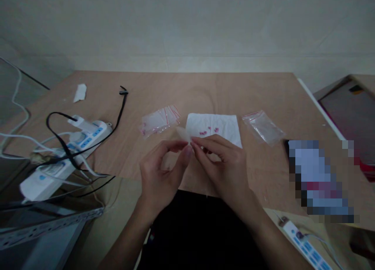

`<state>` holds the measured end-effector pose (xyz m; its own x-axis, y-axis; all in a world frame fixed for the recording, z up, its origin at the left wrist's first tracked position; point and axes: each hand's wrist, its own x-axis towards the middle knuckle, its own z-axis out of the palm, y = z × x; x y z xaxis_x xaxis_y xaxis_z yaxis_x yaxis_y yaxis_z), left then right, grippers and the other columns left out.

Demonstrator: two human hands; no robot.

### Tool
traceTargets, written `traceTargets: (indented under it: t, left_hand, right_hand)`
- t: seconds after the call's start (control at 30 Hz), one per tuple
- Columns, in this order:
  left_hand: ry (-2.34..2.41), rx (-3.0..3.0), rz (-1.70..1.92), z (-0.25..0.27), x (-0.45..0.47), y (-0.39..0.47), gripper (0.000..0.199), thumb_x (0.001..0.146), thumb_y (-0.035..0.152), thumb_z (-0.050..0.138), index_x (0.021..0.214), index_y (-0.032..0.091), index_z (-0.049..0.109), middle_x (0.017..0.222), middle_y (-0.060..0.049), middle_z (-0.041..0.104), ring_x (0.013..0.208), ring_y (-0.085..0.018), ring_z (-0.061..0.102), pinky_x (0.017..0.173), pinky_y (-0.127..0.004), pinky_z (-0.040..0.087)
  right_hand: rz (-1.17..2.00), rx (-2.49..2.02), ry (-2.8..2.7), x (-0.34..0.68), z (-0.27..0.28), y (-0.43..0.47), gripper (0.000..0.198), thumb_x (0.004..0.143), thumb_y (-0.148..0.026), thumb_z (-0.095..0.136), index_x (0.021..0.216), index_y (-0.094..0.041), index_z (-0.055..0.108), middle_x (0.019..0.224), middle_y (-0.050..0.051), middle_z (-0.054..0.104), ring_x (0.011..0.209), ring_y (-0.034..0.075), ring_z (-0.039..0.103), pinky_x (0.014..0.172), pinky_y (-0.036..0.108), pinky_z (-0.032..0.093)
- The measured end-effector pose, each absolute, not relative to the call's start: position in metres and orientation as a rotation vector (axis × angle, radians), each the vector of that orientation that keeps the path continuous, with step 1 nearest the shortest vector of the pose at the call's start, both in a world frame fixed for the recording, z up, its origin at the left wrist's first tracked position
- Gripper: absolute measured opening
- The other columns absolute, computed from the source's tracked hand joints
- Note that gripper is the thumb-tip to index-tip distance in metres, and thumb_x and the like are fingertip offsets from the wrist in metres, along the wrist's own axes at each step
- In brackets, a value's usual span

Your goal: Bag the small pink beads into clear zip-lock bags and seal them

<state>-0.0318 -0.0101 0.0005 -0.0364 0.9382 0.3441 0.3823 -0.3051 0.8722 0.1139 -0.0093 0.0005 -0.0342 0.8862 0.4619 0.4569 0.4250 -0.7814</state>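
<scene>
1. The small translucent bag (pixel 183 134) is up between your hands, just before the white tissue (pixel 231 125).
2. Your left hand (pixel 159 172) and right hand (pixel 224 166) pinch it, thumbs and fingertips nearly closed.
3. Pink pieces (pixel 216 129) lie loose on the tissue, apparently unbagged; pink already shows in the red-striped zip bags (pixel 159 119) at left.
4. Another clear zip bag (pixel 265 127) lies right.
5. Your wooden tabletop (pixel 228 90) also bears a power strip (pixel 95 139) and a blurred-out phone (pixel 316 172), before a pale wall (pixel 187 27).
</scene>
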Motion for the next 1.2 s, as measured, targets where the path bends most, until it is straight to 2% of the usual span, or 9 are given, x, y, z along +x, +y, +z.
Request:
traceTargets:
  t: [0.1,0.33,0.5,0.6,0.7,0.93,1.1,1.2]
  left_hand:
    - [1.362,1.332,1.346,0.003,-0.022,-0.011,0.010,0.081,0.030,0.069,0.086,0.023,0.074,0.084,-0.001,0.076,0.078,-0.016,0.071,0.077,-0.030,0.056]
    - [1.274,1.074,1.288,0.004,-0.019,-0.004,0.007,0.074,0.026,0.072,0.076,0.020,0.075,0.071,0.000,0.073,0.071,-0.014,0.069,0.071,-0.025,0.056]
    - [1.189,1.064,1.260,0.000,-0.017,0.003,0.005,0.074,0.023,0.067,0.071,0.019,0.068,0.066,0.002,0.066,0.068,-0.012,0.063,0.068,-0.023,0.052]
    - [1.186,1.303,1.150,0.001,-0.017,0.004,0.021,0.084,0.023,0.055,0.064,0.019,0.058,0.061,0.003,0.056,0.061,-0.010,0.054,0.060,-0.022,0.044]
    - [1.219,1.499,1.096,0.002,-0.020,0.001,0.029,0.092,0.027,0.048,0.065,0.019,0.052,0.061,0.004,0.047,0.058,-0.010,0.045,0.055,-0.023,0.037]
    - [1.045,1.666,1.045,0.008,-0.030,0.001,0.017,0.095,0.024,0.047,0.080,0.019,0.054,0.074,0.003,0.053,0.070,-0.011,0.050,0.064,-0.024,0.040]
    - [1.045,1.814,0.979,0.012,-0.033,0.001,0.022,0.097,0.022,0.044,0.077,0.018,0.053,0.073,0.003,0.052,0.070,-0.010,0.050,0.064,-0.023,0.040]
    - [1.111,1.934,0.939,0.012,-0.034,0.000,0.024,0.096,0.020,0.045,0.073,0.018,0.052,0.068,0.003,0.049,0.063,-0.009,0.046,0.058,-0.023,0.036]
  right_hand:
    - [0.368,-1.166,-1.824,0.114,-0.001,-0.015,0.028,0.096,-0.022,0.051,0.117,-0.022,0.069,0.098,0.008,0.070,0.086,0.018,0.065,0.074,0.034,0.058]
    - [0.164,-1.168,-1.953,0.115,-0.008,-0.016,0.031,0.098,-0.018,0.046,0.122,-0.015,0.065,0.100,0.011,0.067,0.082,0.018,0.059,0.067,0.034,0.057]
    - [0.338,-1.148,-1.856,0.115,-0.007,-0.017,0.030,0.097,-0.020,0.048,0.119,-0.015,0.068,0.100,0.011,0.067,0.084,0.018,0.063,0.072,0.034,0.059]
    - [0.517,-1.169,-1.796,0.116,-0.007,-0.017,0.028,0.096,-0.023,0.051,0.116,-0.022,0.071,0.101,0.008,0.069,0.087,0.017,0.066,0.077,0.034,0.059]
    - [0.699,-1.133,-1.695,0.119,-0.004,-0.016,0.027,0.094,-0.023,0.056,0.115,-0.028,0.072,0.099,0.004,0.072,0.090,0.017,0.069,0.079,0.032,0.059]
    - [0.963,-1.051,-1.554,0.122,0.003,-0.016,0.025,0.091,-0.027,0.062,0.113,-0.031,0.073,0.100,0.002,0.074,0.091,0.016,0.069,0.079,0.029,0.057]
    - [0.990,-1.115,-1.546,0.122,0.002,-0.018,0.023,0.094,-0.027,0.057,0.107,-0.026,0.075,0.086,0.001,0.075,0.078,0.014,0.069,0.068,0.026,0.055]
    - [0.854,-1.181,-1.704,0.122,-0.001,-0.020,0.023,0.095,-0.027,0.054,0.099,-0.022,0.076,0.076,0.000,0.073,0.072,0.014,0.070,0.063,0.024,0.055]
